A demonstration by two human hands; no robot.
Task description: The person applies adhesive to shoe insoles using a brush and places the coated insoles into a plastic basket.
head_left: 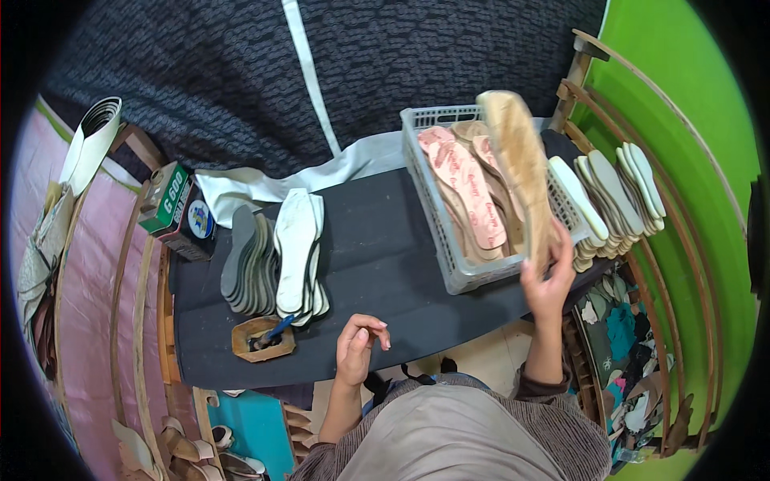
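Note:
My right hand (pixel 550 280) grips the lower end of a long tan insole (pixel 517 152), raised at a tilt over the right side of a grey plastic crate (pixel 449 268). Part of the crate is hidden behind that insole. Inside it lie pink printed insoles (pixel 473 196) and tan ones. My left hand (pixel 361 345) hovers near the table's front edge, fingers loosely curled and apart with nothing between them. Left of it, a brown tray (pixel 282 350) holds a blue-handled brush (pixel 281 327). Beyond the tray lie stacks of grey insoles (pixel 242 248) and white insoles (pixel 295 240).
At the table's (pixel 369 240) left end stands a green and black can (pixel 180 212). More stacked insoles (pixel 613 192) lie right of the crate. Wooden rails (pixel 666 232) flank both sides, and scraps of material (pixel 634 361) fill a lower shelf at right. Shoes sit on a rack (pixel 188 449) at lower left.

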